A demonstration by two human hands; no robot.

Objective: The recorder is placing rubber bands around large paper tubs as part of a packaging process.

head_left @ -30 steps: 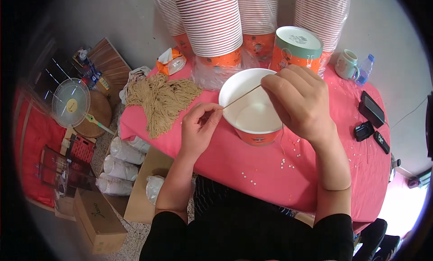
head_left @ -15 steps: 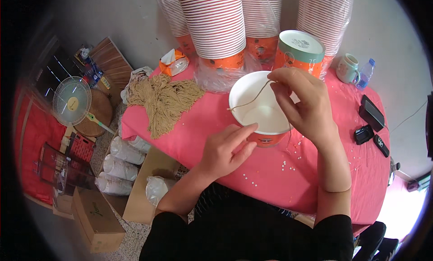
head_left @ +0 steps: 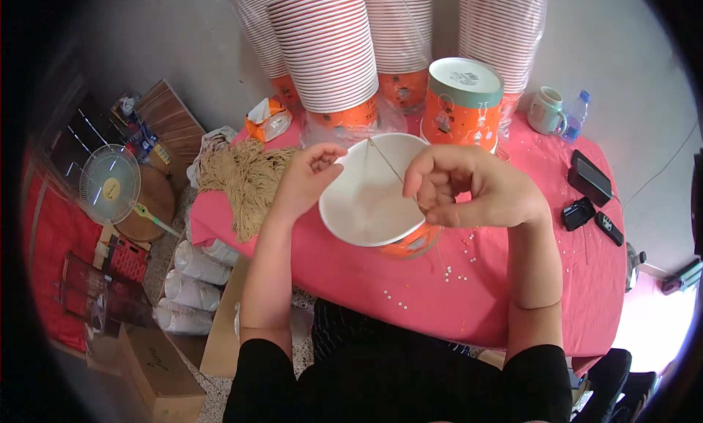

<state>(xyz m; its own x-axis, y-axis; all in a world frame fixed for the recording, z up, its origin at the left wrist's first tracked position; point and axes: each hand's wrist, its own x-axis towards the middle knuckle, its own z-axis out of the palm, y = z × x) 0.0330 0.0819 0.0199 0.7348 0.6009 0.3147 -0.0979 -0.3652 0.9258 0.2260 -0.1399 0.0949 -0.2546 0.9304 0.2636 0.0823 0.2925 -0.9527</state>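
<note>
A white-lined paper bucket (head_left: 366,203) with an orange printed outside leans on the pink-covered table, its mouth tipped toward me. Beside its upper left rim is my left hand (head_left: 304,176), fingers loosely bent and thumb apart from them; whether it touches the rim is hard to tell. Over the right rim, my right hand (head_left: 469,189) pinches a thin tan cord (head_left: 387,162), which runs taut across the mouth to the far rim. Another strand hangs outside the bucket on the right. A bundle of similar tan cords (head_left: 245,178) lies to the left.
Tall stacks of paper buckets (head_left: 326,53) line the back. An upside-down bucket (head_left: 463,105) sits before them. A mug (head_left: 545,110), a water bottle (head_left: 576,117) and black devices (head_left: 589,178) are at the right. Small white dots (head_left: 454,273) lie scattered on the cloth.
The bucket has shifted left and tipped. My left hand moved from its near side to its left rim. My right hand turned and came lower, still pinching the cord.
</note>
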